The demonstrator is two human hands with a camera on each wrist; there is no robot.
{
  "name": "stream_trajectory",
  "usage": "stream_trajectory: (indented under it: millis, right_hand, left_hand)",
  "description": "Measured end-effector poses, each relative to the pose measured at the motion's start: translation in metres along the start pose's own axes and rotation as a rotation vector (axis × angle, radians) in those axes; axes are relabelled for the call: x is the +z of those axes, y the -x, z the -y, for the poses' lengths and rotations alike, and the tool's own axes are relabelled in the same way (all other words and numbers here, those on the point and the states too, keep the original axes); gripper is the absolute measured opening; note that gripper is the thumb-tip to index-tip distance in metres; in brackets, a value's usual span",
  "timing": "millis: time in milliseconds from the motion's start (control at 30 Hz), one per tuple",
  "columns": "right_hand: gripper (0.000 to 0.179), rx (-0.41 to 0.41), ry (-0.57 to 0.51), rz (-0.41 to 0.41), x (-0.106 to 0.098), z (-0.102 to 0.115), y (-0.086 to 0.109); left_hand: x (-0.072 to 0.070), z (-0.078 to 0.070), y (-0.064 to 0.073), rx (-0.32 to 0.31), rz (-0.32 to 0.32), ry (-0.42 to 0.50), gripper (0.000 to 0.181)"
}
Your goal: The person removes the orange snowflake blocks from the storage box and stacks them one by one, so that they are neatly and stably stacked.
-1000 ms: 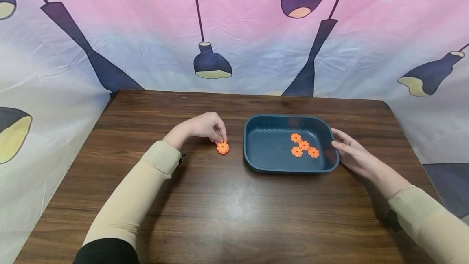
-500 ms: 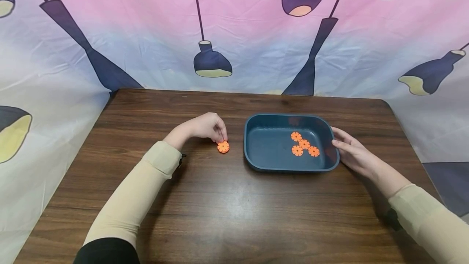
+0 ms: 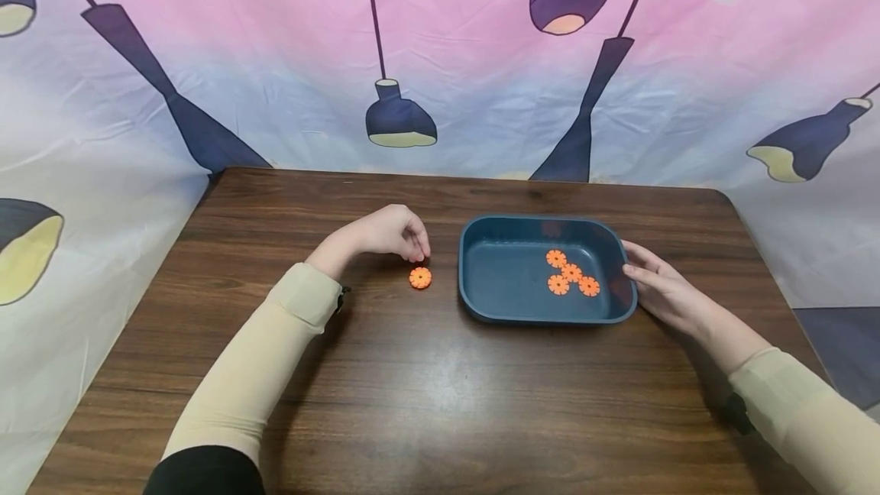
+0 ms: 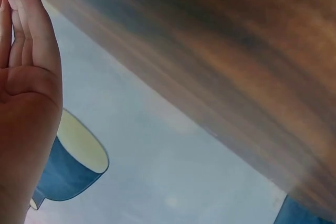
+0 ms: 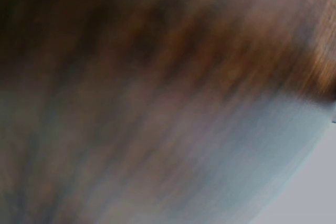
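Observation:
An orange notched disc lies flat on the table, left of the blue tray. My left hand hovers just behind it, fingers pointing down and the tips slightly apart from the disc. In the left wrist view the left hand shows nearly straight fingers; their tips run out of the frame. Several orange discs lie close together inside the tray, towards its right half. My right hand holds the tray's right end, thumb at the rim and fingers behind the outer wall.
The brown wooden table reaches back to a printed cloth with lamp pictures. The right wrist view is blurred and shows only brown and pale surfaces.
My left hand was touching the orange disc on the table. It has moved up and away a little, and the disc stays there. The right hand and tray have not moved.

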State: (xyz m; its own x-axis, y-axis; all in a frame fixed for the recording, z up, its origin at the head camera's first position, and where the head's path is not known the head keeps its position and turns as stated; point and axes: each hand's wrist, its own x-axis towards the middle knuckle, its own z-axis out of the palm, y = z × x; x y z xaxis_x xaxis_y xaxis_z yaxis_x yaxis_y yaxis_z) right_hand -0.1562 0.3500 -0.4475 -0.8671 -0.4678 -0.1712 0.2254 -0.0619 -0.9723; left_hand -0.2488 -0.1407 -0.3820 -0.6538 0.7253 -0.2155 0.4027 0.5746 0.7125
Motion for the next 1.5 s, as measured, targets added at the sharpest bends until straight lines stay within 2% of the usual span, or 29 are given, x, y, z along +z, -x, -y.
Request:
stream_trajectory:
  millis: [267,567,967,1500]
  right_hand:
    - [0.039,-0.003,-0.005,-0.001,-0.001,-0.002,0.001]
    - [0.038,-0.001,-0.009,-0.009,-0.002,-0.003,0.002]
    - [0.039,-0.01,-0.008,-0.005,-0.002,-0.002,0.002]
    - [0.038,0.013,0.017,-0.026,0.001,0.002,0.001]
  left_hand:
    - [-0.009,-0.019,-0.012,0.04,-0.037,-0.017,0.01]
    - [-0.007,-0.047,-0.034,0.127,-0.059,-0.012,0.01]
    - [0.013,-0.077,-0.075,0.227,-0.041,-0.03,0.013]
    - [0.054,-0.093,-0.113,0.263,0.026,-0.065,0.017]
